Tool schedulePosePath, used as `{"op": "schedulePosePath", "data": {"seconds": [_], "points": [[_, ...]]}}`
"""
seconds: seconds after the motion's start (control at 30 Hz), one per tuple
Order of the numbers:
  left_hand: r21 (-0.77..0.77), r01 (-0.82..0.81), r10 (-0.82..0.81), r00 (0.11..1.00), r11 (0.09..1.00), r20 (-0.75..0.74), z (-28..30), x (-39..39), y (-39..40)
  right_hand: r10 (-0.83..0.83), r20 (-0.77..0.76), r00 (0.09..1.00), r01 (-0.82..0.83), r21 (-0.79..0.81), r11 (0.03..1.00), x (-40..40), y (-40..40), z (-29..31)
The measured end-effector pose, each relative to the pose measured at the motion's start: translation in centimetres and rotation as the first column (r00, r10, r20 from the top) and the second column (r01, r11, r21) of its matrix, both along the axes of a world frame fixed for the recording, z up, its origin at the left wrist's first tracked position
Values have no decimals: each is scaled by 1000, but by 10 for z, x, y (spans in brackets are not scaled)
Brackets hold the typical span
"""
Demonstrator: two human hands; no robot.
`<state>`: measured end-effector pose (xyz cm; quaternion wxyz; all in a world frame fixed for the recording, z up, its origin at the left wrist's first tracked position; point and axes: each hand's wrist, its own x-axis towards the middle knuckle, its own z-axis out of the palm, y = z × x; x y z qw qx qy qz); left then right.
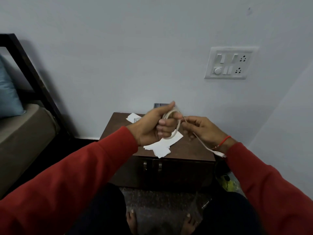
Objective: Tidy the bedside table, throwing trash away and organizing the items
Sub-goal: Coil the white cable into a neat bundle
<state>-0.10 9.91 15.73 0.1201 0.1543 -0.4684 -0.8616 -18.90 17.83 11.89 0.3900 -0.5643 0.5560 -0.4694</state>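
A small dark brown bedside table [191, 150] stands against the wall in front of me. Above it my left hand [152, 126] grips a coil of white cable [177, 131]. My right hand [201, 129] pinches the loose strand of the same cable, whose free end with a white plug [220, 154] hangs under my right wrist. White paper pieces [160, 148] lie on the tabletop below my hands. Another white paper scrap [133, 117] and a small silvery item [137, 119] lie at the table's back left. A grey box [160, 105] peeks out behind my left hand.
A bed with a dark frame [32, 77], a blue pillow [8, 97] and a brown mattress [22, 133] stands at the left. A white switch and socket panel [228, 62] is on the wall at the right. A yellow-green object [227, 183] lies on the floor beside the table.
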Motion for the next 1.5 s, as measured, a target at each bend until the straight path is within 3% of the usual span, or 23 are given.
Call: {"op": "schedulePosePath", "data": {"seconds": [0.1, 0.2, 0.3, 0.37, 0.43, 0.5, 0.6, 0.67, 0.77, 0.87, 1.0, 1.1, 1.3, 1.5], "points": [[204, -36, 70, 984, 978, -164, 5, 2, -8, -2, 38, 999, -2, 86, 996, 10, 2, -14], [241, -237, 292, 930, 941, -225, 5, -2, -11, 55, -72, 996, -41, 184, 982, 31, 8, -25], [120, -499, 513, 832, 858, -212, -3, -9, -15, 111, -232, 966, -69, 181, 981, 52, 18, -27], [-39, -636, 622, 764, 770, -170, -13, -10, -18, 47, -339, 939, -26, 67, 997, 60, 26, -21], [-245, -665, 666, 740, 706, -91, -21, -9, -17, -89, -355, 931, 55, -104, 993, 65, 32, -16], [-484, -535, 637, 768, 692, 62, -32, -5, -16, -221, -332, 917, 143, -242, 960, 69, 35, -12], [-652, -84, 381, 864, 754, 330, -44, 1, -9, -302, -315, 900, 200, -317, 927, 69, 35, -8], [-655, 116, 225, 883, 746, 412, -47, 0, -3, -356, -317, 879, 243, -344, 907, 64, 32, -6], [-472, 249, 0, 885, 845, 466, -45, 0, 5, -416, -302, 858, 304, -354, 884, 51, 28, -8], [-365, 290, -90, 875, 885, 477, -41, 0, 10, -352, -191, 916, 299, -258, 919, 41, 26, -14], [-334, 65, 85, 906, 940, 415, -39, -5, 18, -272, 54, 961, 277, -194, 941, 36, 28, -25], [-463, -25, 212, 910, 886, 357, -44, -8, 22, -228, 171, 958, 257, -167, 952, 34, 31, -30], [-618, -285, 455, 880, 732, 133, -53, -18, 31, -229, 467, 854, 272, -24, 962, 30, 34, -33], [-529, -293, 371, 927, 797, 47, -51, -17, 38, -96, 638, 764, 48, 93, 995, 31, 32, -35]]}}
